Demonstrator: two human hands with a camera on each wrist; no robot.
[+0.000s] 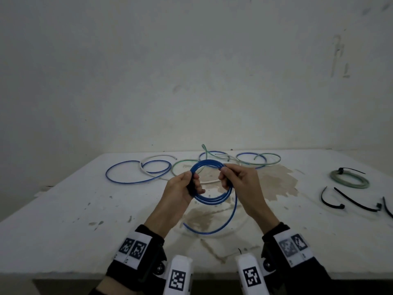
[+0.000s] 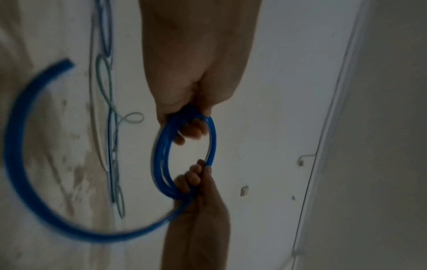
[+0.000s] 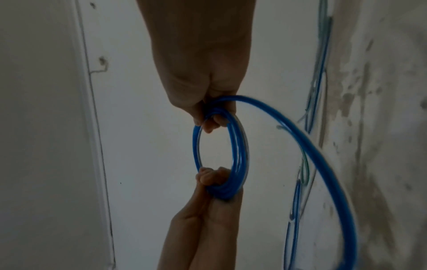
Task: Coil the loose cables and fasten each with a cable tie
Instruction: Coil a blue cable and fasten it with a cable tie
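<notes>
A blue cable is wound into a small coil of several turns, held above the white table. My left hand grips the coil's left side, fingers curled round the bundled turns. On the right side, my right hand grips it. A loose blue tail hangs from the right hand and curves down to the table. The left wrist view shows the left hand on the coil. In the right wrist view the right hand holds the coil.
Loose blue, white and green cables sprawl in loops along the table's back. At the right lies a grey-green coil fastened with a black tie. Several black cable ties lie in front of it. A wall stands behind the table.
</notes>
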